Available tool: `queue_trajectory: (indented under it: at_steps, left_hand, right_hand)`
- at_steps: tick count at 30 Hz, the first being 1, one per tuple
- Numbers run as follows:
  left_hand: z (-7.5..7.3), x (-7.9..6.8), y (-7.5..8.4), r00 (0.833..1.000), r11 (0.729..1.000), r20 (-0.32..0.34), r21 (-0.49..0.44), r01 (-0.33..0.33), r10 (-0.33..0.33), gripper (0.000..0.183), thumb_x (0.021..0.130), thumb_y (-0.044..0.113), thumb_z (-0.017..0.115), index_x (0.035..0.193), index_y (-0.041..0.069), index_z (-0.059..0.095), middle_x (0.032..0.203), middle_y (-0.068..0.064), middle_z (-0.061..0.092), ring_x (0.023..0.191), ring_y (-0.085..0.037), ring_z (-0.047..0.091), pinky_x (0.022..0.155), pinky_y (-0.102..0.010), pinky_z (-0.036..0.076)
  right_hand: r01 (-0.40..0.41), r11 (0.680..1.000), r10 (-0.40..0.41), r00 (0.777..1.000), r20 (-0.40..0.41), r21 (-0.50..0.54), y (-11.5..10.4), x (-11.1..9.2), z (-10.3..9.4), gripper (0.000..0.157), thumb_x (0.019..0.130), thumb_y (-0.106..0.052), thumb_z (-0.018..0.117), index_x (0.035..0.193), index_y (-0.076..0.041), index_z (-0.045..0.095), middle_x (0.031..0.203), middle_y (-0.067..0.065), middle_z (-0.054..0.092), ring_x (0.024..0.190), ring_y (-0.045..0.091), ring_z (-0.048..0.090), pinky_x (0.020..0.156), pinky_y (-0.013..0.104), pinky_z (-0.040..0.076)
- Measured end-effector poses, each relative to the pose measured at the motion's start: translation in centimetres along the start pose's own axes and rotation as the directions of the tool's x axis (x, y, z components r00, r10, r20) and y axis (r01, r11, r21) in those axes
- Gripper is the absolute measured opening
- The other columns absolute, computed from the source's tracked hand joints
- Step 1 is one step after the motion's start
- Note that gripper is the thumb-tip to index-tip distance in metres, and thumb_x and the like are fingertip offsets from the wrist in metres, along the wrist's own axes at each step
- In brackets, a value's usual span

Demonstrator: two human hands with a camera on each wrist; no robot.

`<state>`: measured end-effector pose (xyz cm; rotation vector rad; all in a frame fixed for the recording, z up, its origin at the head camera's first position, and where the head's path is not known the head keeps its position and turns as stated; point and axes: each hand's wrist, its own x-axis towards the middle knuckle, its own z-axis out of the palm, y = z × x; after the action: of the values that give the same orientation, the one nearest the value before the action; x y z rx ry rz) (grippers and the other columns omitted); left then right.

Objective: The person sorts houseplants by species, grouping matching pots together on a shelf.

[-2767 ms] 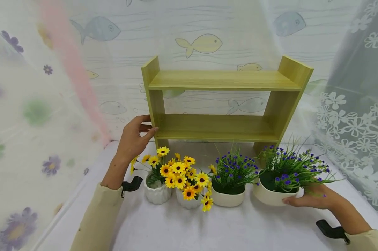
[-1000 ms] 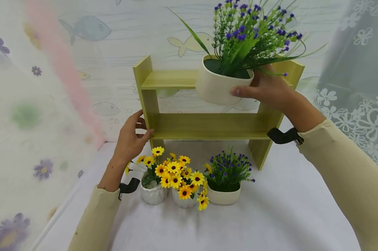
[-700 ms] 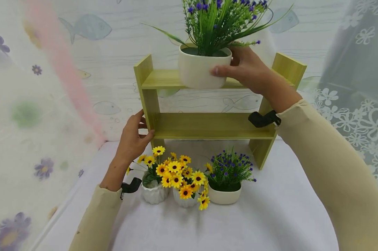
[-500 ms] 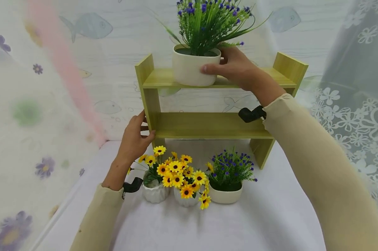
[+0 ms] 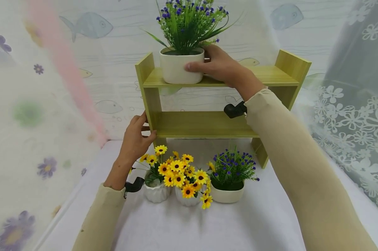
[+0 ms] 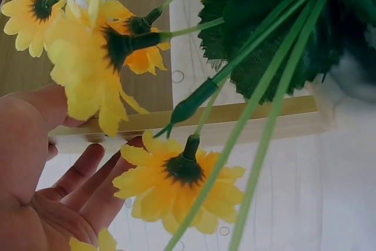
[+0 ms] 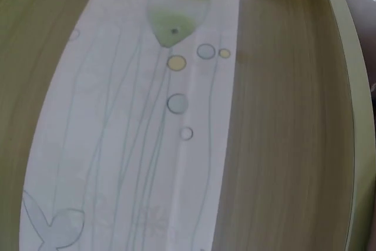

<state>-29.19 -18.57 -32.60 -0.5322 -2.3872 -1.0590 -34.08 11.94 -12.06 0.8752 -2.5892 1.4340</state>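
Note:
My right hand [image 5: 221, 68] grips a cream oval pot of purple flowers [image 5: 177, 69] by its right side, thumb in front. The pot stands upright at the left part of the top board of a two-tier wooden shelf [image 5: 204, 124]. My left hand [image 5: 134, 139] holds the shelf's left side panel, thumb at the front edge and fingers behind. In the left wrist view this hand [image 6: 44, 204] lies around the panel, with yellow flowers [image 6: 185, 174] hanging in front. The right wrist view shows only the shelf's boards [image 7: 288, 116] and the backdrop; the right hand is out of it.
On the white cloth [image 5: 195, 230] before the shelf stand two white pots of yellow flowers [image 5: 157, 192] and a second cream pot of purple flowers [image 5: 228, 196]. Patterned curtains [image 5: 22, 122] hang left, right and behind. The right forearm crosses in front of the shelf's right part.
My right hand has lifted the purple-flower pot from the table's right side and carried it up and left onto the top board. My left hand keeps its hold on the shelf.

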Motion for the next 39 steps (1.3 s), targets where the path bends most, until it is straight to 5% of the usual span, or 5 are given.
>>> queue_trajectory:
  at_steps: [10,21,29,35,39]
  left_hand:
    - [0.2,0.0,-0.2,1.000,1.000,-0.001,-0.007,0.005,-0.005,0.081,0.099,0.007,0.070,0.169,0.019,0.031,0.133,-0.021,0.053,0.111,-0.040,0.072,0.084,-0.051,0.065]
    - [0.4,-0.1,-0.1,1.000,1.000,0.007,-0.010,0.009,-0.009,0.081,0.100,0.006,0.069,0.169,0.020,0.030,0.133,-0.021,0.053,0.114,-0.041,0.070,0.086,-0.051,0.065]
    - [0.4,0.0,-0.3,1.000,1.000,-0.015,0.022,0.003,-0.002,0.081,0.100,0.007,0.070,0.169,0.019,0.030,0.131,-0.022,0.054,0.112,-0.041,0.070,0.093,-0.053,0.062]
    - [0.5,0.0,-0.2,1.000,1.000,-0.014,0.020,-0.005,0.005,0.080,0.100,0.007,0.070,0.169,0.018,0.031,0.130,-0.022,0.054,0.112,-0.041,0.070,0.092,-0.053,0.063]
    - [0.3,-0.1,-0.2,1.000,1.000,-0.013,0.017,-0.017,0.017,0.079,0.099,0.007,0.070,0.168,0.016,0.032,0.128,-0.022,0.055,0.111,-0.042,0.070,0.088,-0.053,0.064]
  right_hand:
    - [0.051,0.997,-0.048,0.998,0.046,-0.051,0.0,0.1,0.5,0.081,0.103,-0.043,0.068,0.167,-0.010,0.031,0.157,0.008,0.053,0.141,0.017,0.055,0.118,0.035,0.045]
    - [0.069,0.997,-0.067,0.996,0.056,-0.044,0.7,-1.1,0.2,0.066,0.105,-0.040,0.065,0.160,-0.009,0.045,0.155,0.006,0.056,0.142,0.017,0.054,0.119,0.036,0.044]
    - [0.033,0.998,-0.031,0.999,0.039,-0.045,0.9,-3.0,-0.4,0.082,0.104,-0.039,0.066,0.169,-0.008,0.026,0.168,0.008,0.041,0.152,0.020,0.044,0.123,0.038,0.040]
    - [0.114,0.994,-0.113,0.988,-0.101,-0.004,1.9,-5.6,-0.8,0.070,0.104,-0.033,0.067,0.165,-0.011,0.037,0.161,0.005,0.049,0.147,0.019,0.049,0.120,0.041,0.044]
    - [0.259,0.962,-0.232,0.944,-0.233,0.089,2.7,-7.4,-0.7,0.057,0.103,-0.016,0.067,0.155,-0.006,0.047,0.152,0.011,0.054,0.143,0.023,0.053,0.119,0.036,0.045]
